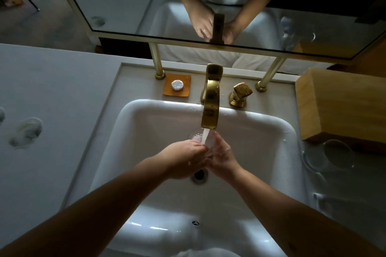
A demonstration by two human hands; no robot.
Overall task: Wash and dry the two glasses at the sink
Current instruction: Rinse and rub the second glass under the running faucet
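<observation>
Both hands meet over the middle of the white sink (144,123), under the running stream of water (206,136) from the brass tap (211,98). A clear glass (197,136) is held between them in the stream; its rim shows just beyond the fingers, while the rest is hidden by the hands and the water. The left hand (186,157) has its fingers curled over the near side of the glass, so its grip is closed on the glass. The right hand (222,155) lies against the glass on the other side with fingers bent round it, its grip also on the glass. The drain (199,175) sits directly below the wrists. A second glass (332,157) stands on the bench (52,89) to the right of the sink, just in front of a wooden box (342,104). Behind the sink, a brass handle (240,94) stands to the right of the tap, and an amber dish (177,85) holding a small white round item lies to its left. A mirror (208,6) above reflects the arms.
</observation>
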